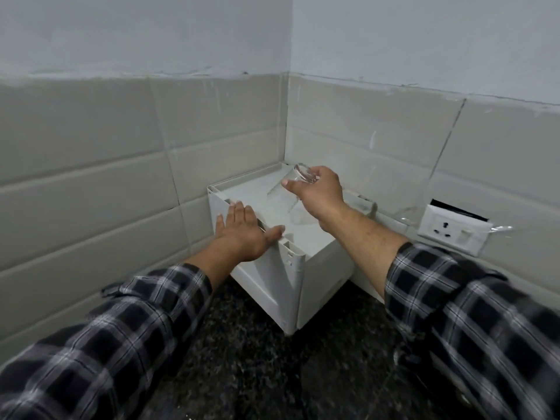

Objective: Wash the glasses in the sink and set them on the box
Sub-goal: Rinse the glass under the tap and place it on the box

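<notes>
A person in checked sleeves [127,338] holds a clear glass [285,195] upside down and tilted over the top of a white box [321,283]. The box stands in the corner of a dark speckled table [272,374], its back edges close against two tiled walls [91,147]. The right hand [321,195] grips the glass near its thick base, fingers curled round it; whether the rim touches the box top is unclear. The left hand [242,234] lies flat, fingers straight, on the box's near left edge (thumb stretched along the rim). Open white surface shows behind and left of the glass. A wall socket [448,227] sits to the right of the box.
</notes>
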